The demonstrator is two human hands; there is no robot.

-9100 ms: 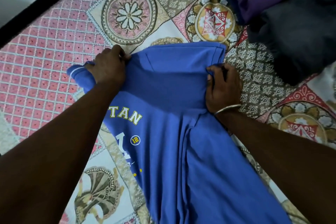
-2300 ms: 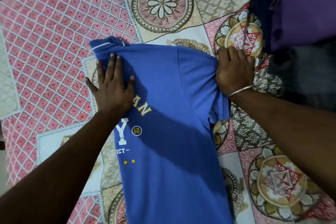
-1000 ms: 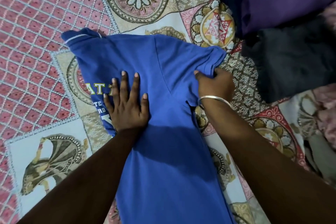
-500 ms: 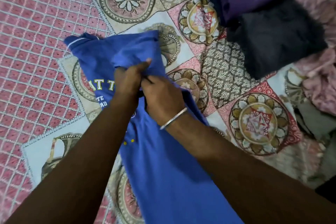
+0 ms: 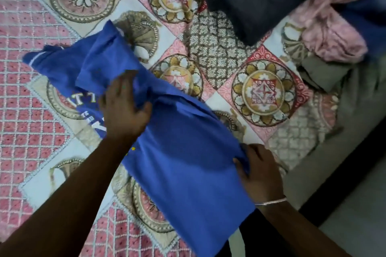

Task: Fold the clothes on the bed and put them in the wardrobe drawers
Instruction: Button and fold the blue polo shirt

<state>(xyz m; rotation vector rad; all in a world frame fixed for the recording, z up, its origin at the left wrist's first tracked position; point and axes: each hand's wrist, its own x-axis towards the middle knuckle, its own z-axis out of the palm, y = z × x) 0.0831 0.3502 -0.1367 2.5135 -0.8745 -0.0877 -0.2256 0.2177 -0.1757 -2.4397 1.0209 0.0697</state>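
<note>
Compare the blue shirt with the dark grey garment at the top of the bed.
The blue shirt lies spread out and only partly folded, one side turned over; the grey garment sits as a compact folded block. The shirt shows printed lettering; the grey one looks plain. The left hand presses the shirt and the right hand grips its edge; nothing touches the grey one. Both rest on the patterned bedsheet.

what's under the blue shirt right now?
The patterned bedsheet shows all round the blue shirt, so it lies on that. The left hand presses on top; the right hand grips its edge. Anything beneath is hidden.
</note>
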